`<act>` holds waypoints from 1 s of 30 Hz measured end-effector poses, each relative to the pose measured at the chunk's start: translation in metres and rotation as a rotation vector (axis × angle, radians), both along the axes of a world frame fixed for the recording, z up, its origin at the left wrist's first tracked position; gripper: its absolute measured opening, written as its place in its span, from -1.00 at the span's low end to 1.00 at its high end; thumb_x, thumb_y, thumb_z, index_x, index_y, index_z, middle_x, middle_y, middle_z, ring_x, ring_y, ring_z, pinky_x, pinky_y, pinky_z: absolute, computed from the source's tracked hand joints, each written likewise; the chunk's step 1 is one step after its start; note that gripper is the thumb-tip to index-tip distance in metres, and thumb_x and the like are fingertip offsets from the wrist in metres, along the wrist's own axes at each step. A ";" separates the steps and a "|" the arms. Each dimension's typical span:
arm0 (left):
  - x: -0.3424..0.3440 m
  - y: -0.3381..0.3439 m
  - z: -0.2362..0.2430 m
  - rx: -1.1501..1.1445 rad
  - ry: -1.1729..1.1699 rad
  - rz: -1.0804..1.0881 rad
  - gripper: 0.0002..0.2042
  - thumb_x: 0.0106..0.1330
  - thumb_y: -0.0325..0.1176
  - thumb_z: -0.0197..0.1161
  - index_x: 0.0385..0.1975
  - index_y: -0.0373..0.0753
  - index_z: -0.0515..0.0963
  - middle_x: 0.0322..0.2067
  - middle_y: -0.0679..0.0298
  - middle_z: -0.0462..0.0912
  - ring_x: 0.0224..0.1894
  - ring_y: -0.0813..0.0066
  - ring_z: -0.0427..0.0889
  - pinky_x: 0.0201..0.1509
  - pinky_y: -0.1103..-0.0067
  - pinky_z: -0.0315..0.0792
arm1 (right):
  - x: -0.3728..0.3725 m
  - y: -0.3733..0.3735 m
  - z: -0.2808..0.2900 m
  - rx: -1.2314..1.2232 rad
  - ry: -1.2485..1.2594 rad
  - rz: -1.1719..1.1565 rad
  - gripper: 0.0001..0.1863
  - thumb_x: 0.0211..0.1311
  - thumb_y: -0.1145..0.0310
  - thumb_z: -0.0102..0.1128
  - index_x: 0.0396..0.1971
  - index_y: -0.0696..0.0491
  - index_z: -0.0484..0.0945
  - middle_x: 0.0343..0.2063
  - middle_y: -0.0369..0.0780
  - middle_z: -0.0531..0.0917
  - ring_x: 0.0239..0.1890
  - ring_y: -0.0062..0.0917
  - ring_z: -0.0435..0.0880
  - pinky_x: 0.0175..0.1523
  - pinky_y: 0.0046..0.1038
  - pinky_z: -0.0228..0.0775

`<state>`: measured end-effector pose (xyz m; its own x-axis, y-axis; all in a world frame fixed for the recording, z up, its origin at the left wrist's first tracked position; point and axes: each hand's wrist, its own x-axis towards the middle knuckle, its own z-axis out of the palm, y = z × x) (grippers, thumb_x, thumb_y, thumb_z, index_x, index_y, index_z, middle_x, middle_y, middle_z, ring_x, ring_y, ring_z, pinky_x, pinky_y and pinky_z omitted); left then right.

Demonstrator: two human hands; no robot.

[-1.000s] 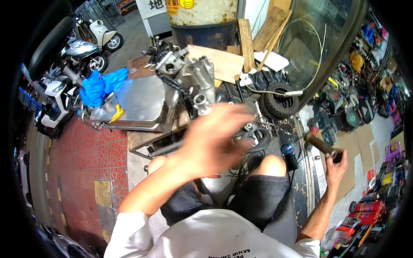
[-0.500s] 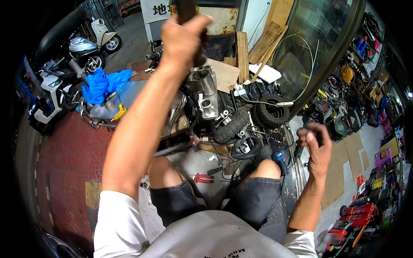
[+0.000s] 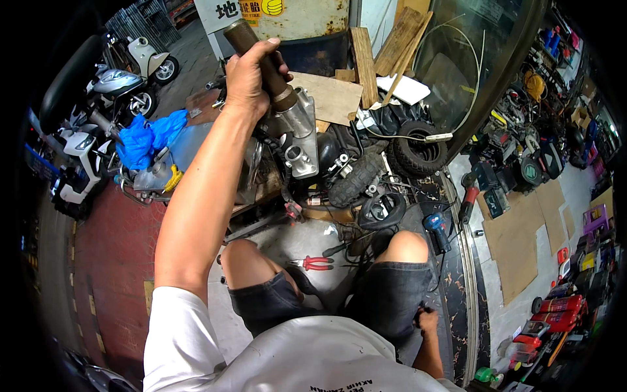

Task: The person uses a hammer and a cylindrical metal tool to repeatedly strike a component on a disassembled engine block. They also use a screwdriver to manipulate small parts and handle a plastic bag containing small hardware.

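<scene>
My left hand is wrapped round a thick brown metal tube, raised and leaning to the upper left. The tube's lower end meets the upper socket of a silver metal casting; whether it sits inside or only against it I cannot tell. A second round opening shows lower on the casting. My right hand hangs low beside my right thigh, fingers curled. Something dark shows at its fingers, too small to name. Red-handled pliers lie on the floor between my knees.
Right of the casting lie a small knobbly tyre and stacked tyres. A blue power tool and an angle grinder lie near my right knee. Wooden planks lean behind. Scooters stand at the left.
My left hand and the tube have come lower in view, and the tube's top now shows. My right hand has dropped from beside the power tool to beside my thigh.
</scene>
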<state>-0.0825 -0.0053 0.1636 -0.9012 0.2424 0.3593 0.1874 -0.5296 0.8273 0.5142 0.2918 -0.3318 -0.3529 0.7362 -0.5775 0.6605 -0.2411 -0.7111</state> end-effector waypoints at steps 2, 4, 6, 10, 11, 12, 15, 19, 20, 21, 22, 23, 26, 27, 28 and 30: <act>-0.035 -0.005 -0.033 -0.032 -0.037 -0.086 -0.74 0.27 -0.23 0.41 -0.36 -0.26 0.50 -0.50 0.23 0.53 -0.47 0.40 0.58 -0.29 0.28 0.59 | 0.137 0.041 -0.192 0.552 -0.505 0.832 -0.56 0.32 0.10 0.30 -0.08 0.21 0.68 -0.38 -0.14 0.72 -0.40 -0.28 0.73 -0.31 -0.13 0.64; -0.005 0.005 -0.013 -0.073 0.035 -0.064 -0.74 0.28 -0.22 0.40 -0.36 -0.25 0.50 -0.51 0.25 0.50 -0.48 0.39 0.55 -0.23 0.29 0.57 | 0.101 -0.027 -0.147 -0.124 -0.118 0.002 -0.46 0.29 -0.03 0.26 0.04 0.11 0.66 -0.18 -0.04 0.76 -0.22 -0.20 0.76 -0.07 -0.06 0.61; -0.001 -0.005 -0.018 -0.040 0.027 -0.039 -0.74 0.29 -0.22 0.39 -0.36 -0.24 0.49 -0.52 0.26 0.49 -0.49 0.40 0.53 -0.21 0.30 0.56 | 0.108 -0.057 -0.118 -0.176 -0.299 0.031 -0.47 0.30 -0.03 0.25 0.03 0.12 0.66 -0.18 -0.03 0.75 -0.22 -0.18 0.76 -0.07 -0.06 0.60; -0.008 0.000 -0.030 -0.046 0.067 -0.008 -0.73 0.30 -0.18 0.35 -0.42 -0.21 0.45 -0.54 0.27 0.45 -0.49 0.40 0.50 -0.17 0.33 0.52 | 0.131 -0.094 -0.105 -0.201 -0.473 0.120 -0.48 0.31 -0.01 0.23 0.01 0.14 0.65 -0.19 0.00 0.75 -0.21 -0.15 0.75 -0.07 -0.05 0.59; -0.009 0.000 -0.031 -0.050 0.082 -0.012 -0.72 0.30 -0.16 0.33 -0.45 -0.20 0.44 -0.55 0.27 0.44 -0.49 0.40 0.49 -0.16 0.33 0.51 | 0.136 -0.099 -0.106 -0.209 -0.500 0.137 -0.49 0.31 0.00 0.22 0.00 0.14 0.65 -0.19 0.01 0.75 -0.21 -0.14 0.75 -0.07 -0.05 0.59; -0.007 0.004 -0.029 -0.050 0.085 0.013 -0.72 0.30 -0.15 0.33 -0.46 -0.19 0.44 -0.56 0.27 0.43 -0.49 0.39 0.48 -0.16 0.33 0.51 | 0.138 -0.102 -0.107 -0.205 -0.512 0.143 -0.49 0.31 0.00 0.22 0.00 0.15 0.65 -0.19 0.01 0.75 -0.21 -0.13 0.75 -0.07 -0.05 0.58; -0.011 0.002 -0.031 -0.026 0.078 -0.019 -0.73 0.29 -0.17 0.34 -0.43 -0.20 0.45 -0.56 0.26 0.43 -0.52 0.38 0.49 -0.20 0.30 0.53 | 0.146 -0.110 -0.108 -0.206 -0.539 0.162 -0.50 0.32 0.01 0.20 -0.02 0.16 0.65 -0.20 0.04 0.74 -0.21 -0.11 0.74 -0.07 -0.04 0.57; -0.016 0.004 -0.029 0.017 0.055 -0.036 -0.76 0.27 -0.23 0.34 -0.40 -0.25 0.48 -0.58 0.24 0.47 -0.56 0.39 0.52 -0.30 0.27 0.56 | 0.146 -0.118 -0.112 -0.199 -0.562 0.172 -0.51 0.33 0.03 0.18 -0.04 0.18 0.64 -0.21 0.07 0.74 -0.20 -0.07 0.74 -0.07 -0.04 0.56; -0.017 0.004 -0.027 0.001 0.054 -0.042 -0.76 0.27 -0.24 0.34 -0.39 -0.25 0.47 -0.58 0.24 0.46 -0.56 0.39 0.52 -0.30 0.27 0.56 | 0.145 -0.120 -0.114 -0.193 -0.564 0.169 -0.52 0.34 0.03 0.18 -0.05 0.19 0.64 -0.21 0.07 0.74 -0.20 -0.06 0.74 -0.07 -0.03 0.56; -0.015 0.005 -0.025 -0.029 0.063 -0.024 -0.79 0.27 -0.26 0.33 -0.39 -0.23 0.47 -0.58 0.24 0.45 -0.56 0.38 0.51 -0.28 0.27 0.55 | 0.143 -0.124 -0.115 -0.196 -0.566 0.174 -0.52 0.34 0.04 0.17 -0.06 0.19 0.64 -0.21 0.08 0.73 -0.20 -0.06 0.74 -0.07 -0.03 0.55; -0.013 0.005 -0.022 -0.061 0.056 -0.007 -0.78 0.27 -0.23 0.31 -0.42 -0.20 0.45 -0.58 0.25 0.42 -0.54 0.38 0.49 -0.23 0.27 0.53 | 0.142 -0.127 -0.116 -0.198 -0.570 0.177 -0.52 0.34 0.04 0.16 -0.06 0.20 0.64 -0.21 0.09 0.73 -0.20 -0.05 0.73 -0.07 -0.03 0.55; -0.010 0.006 -0.020 -0.093 0.049 0.010 -0.77 0.28 -0.20 0.30 -0.44 -0.17 0.43 -0.57 0.27 0.40 -0.53 0.39 0.46 -0.19 0.27 0.50 | 0.140 -0.128 -0.117 -0.190 -0.571 0.178 -0.52 0.35 0.05 0.16 -0.07 0.20 0.64 -0.22 0.09 0.73 -0.20 -0.04 0.73 -0.07 -0.03 0.54; -0.012 0.004 -0.024 -0.101 0.034 0.007 -0.74 0.28 -0.15 0.28 -0.49 -0.14 0.41 -0.57 0.30 0.36 -0.52 0.39 0.43 -0.12 0.28 0.47 | 0.138 -0.131 -0.119 -0.181 -0.576 0.178 -0.53 0.35 0.06 0.14 -0.09 0.21 0.63 -0.22 0.12 0.73 -0.19 -0.01 0.73 -0.07 -0.02 0.53; -0.010 0.004 -0.025 -0.093 0.040 0.012 -0.74 0.28 -0.15 0.28 -0.49 -0.14 0.40 -0.58 0.30 0.36 -0.52 0.40 0.43 -0.12 0.28 0.47 | 0.138 -0.130 -0.118 -0.175 -0.580 0.179 -0.53 0.36 0.06 0.14 -0.09 0.22 0.63 -0.22 0.12 0.73 -0.19 -0.01 0.73 -0.07 -0.02 0.53; -0.009 0.004 -0.025 -0.085 0.047 0.019 -0.73 0.29 -0.14 0.28 -0.49 -0.14 0.40 -0.58 0.30 0.36 -0.52 0.40 0.43 -0.12 0.28 0.47 | 0.139 -0.131 -0.117 -0.170 -0.582 0.183 -0.53 0.36 0.07 0.13 -0.10 0.22 0.63 -0.23 0.13 0.72 -0.19 0.00 0.72 -0.07 -0.02 0.53; -0.006 0.001 -0.026 -0.105 0.057 0.048 -0.74 0.30 -0.15 0.27 -0.49 -0.14 0.40 -0.58 0.30 0.36 -0.52 0.41 0.43 -0.13 0.28 0.48 | 0.139 -0.133 -0.114 -0.153 -0.585 0.206 -0.54 0.37 0.08 0.12 -0.11 0.23 0.63 -0.23 0.15 0.72 -0.19 0.02 0.72 -0.07 -0.02 0.52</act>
<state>-0.0884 -0.0039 0.1378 -0.8915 0.2382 0.3853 0.2590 -0.4297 0.8650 0.6530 0.1592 -0.4460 -0.0726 0.5810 -0.8107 0.9728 -0.1381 -0.1861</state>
